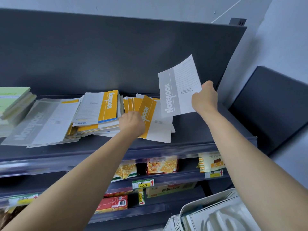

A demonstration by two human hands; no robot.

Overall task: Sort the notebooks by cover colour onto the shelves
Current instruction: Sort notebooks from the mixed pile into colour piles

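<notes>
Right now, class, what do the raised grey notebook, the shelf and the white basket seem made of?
The grey notebook: thin matt paper or card; it curves where the right hand grips it. The shelf: probably painted metal, dark and smooth. The white basket: likely moulded plastic, with slotted walls.

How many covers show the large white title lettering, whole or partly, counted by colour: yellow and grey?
Yellow: 2, the stacked yellow notebook and the gripped yellow notebook in the left hand.
Grey: 2, the flat grey notebook and the raised grey notebook in the right hand.
Total: 4.
</notes>
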